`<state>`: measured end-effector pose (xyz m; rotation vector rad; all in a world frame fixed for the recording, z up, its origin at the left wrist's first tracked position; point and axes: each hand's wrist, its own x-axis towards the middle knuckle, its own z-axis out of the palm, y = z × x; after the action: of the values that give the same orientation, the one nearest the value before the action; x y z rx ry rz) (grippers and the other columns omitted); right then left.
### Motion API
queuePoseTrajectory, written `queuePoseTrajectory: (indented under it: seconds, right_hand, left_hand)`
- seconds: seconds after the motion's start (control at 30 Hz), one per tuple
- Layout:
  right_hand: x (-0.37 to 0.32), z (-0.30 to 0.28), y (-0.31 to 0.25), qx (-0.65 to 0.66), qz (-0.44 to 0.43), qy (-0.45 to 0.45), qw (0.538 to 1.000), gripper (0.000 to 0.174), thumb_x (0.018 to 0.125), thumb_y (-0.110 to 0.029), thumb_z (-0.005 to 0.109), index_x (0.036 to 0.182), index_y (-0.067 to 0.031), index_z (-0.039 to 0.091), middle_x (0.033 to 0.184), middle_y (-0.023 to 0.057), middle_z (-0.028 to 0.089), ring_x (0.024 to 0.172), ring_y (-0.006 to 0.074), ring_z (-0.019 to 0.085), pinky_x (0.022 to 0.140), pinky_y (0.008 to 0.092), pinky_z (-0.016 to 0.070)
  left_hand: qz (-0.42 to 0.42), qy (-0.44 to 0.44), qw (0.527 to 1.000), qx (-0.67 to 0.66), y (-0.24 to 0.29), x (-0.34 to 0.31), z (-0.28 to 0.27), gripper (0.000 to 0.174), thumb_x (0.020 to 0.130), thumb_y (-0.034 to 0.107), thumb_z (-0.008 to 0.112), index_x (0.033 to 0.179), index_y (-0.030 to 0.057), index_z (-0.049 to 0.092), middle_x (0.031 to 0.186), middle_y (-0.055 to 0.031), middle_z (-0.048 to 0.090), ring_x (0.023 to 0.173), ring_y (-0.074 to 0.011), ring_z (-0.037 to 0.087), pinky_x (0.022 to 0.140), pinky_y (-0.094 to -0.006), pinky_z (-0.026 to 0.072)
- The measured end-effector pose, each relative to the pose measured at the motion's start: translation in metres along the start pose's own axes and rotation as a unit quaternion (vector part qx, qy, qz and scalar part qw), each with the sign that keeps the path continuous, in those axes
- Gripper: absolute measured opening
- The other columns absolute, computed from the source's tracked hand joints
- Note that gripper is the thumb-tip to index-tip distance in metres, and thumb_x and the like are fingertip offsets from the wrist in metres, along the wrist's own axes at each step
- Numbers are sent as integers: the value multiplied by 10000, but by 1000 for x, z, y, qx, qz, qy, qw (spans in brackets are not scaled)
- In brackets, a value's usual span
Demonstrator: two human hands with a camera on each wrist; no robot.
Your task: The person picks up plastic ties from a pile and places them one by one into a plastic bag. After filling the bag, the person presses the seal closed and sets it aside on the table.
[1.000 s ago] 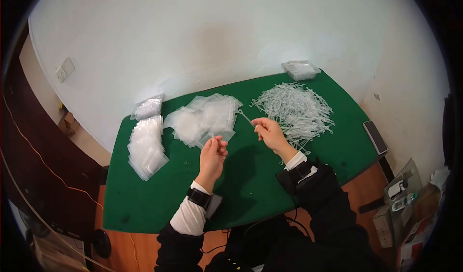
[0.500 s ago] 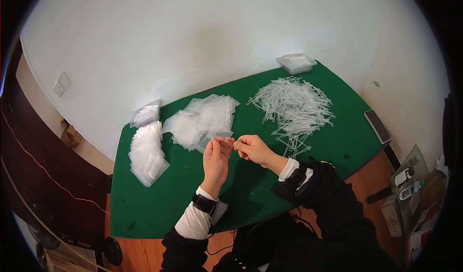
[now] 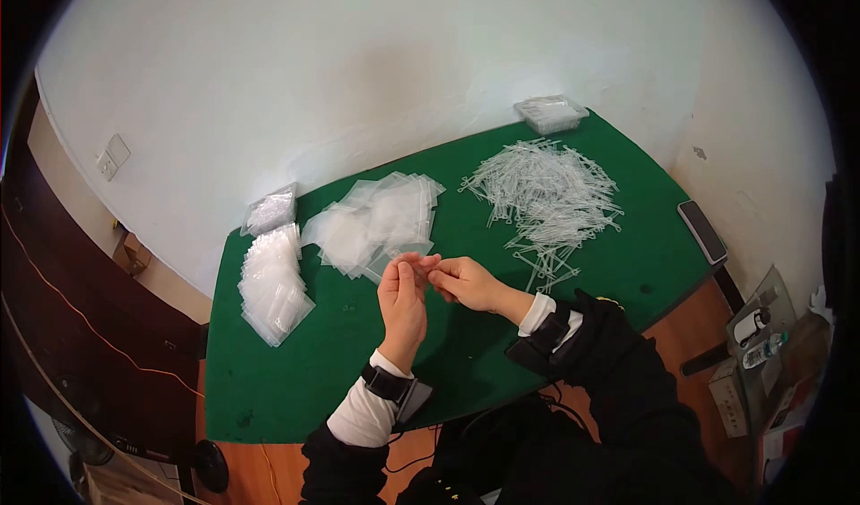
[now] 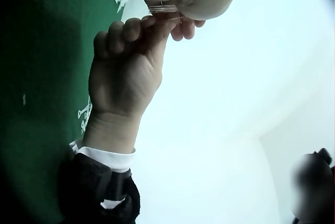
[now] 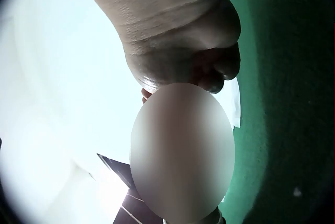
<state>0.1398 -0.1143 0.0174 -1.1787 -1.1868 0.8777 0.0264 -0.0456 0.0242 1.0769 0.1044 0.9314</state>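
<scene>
Over the green table [image 3: 296,380], my two hands meet at the fingertips. My left hand [image 3: 403,308], palm up, pinches a small bunch of thin clear plastic sticks [image 4: 163,8], seen edge-on in the left wrist view. My right hand [image 3: 475,286] comes in from the right with thumb and forefinger pinched at the same bunch; its other fingers curl in. The fingers hide most of the sticks. Just beyond the hands lies a spread of flat clear plastic bags [image 3: 385,218]. To the right is a heap of clear looped sticks [image 3: 551,183].
A fanned stack of clear bags [image 3: 271,281] lies at the left, below a clear package [image 3: 270,209]. At the back edge stands a clear plastic box [image 3: 551,115]. A dark phone-like device [image 3: 702,233] lies on the right edge. The wall [image 3: 394,102] rises behind the table.
My right hand has moved left from near the heap, bringing a looped stick to my left hand's fingertips. The left hand has stayed nearly in place.
</scene>
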Motion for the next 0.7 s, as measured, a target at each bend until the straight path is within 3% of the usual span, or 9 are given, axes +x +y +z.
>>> queuePoseTrajectory:
  seconds: [0.33, 0.6, 0.7]
  right_hand:
    - [-2, -2, -3, -8, 58, -28, 998, 285, 894, -228, 468, 686, -38, 508, 606, -5, 485, 537, 87, 448, 504, 233, 356]
    - [-1, -1, 3, 11, 65, -32, 997, 269, 894, -229, 458, 740, -26, 546, 629, -5, 496, 538, 89, 455, 522, 236, 379]
    - [0, -4, 5, -52, 84, -57, 993, 247, 882, -221, 469, 766, -25, 565, 661, 0, 525, 546, 90, 469, 533, 241, 392]
  left_hand:
    - [-6, -10, 998, 62, -2, -3, -1, 255, 949, 185, 367, 1057, -12, 488, 963, -130, 604, 902, -208, 582, 754, -288, 466]
    - [-18, 0, 994, 111, -13, -2, -10, 240, 946, 189, 378, 1021, 1, 506, 868, -71, 592, 755, -137, 564, 625, -249, 455]
    - [-15, 8, 991, 134, -15, -3, -10, 235, 943, 192, 391, 1004, 1, 515, 810, -39, 576, 687, -102, 529, 584, -222, 430]
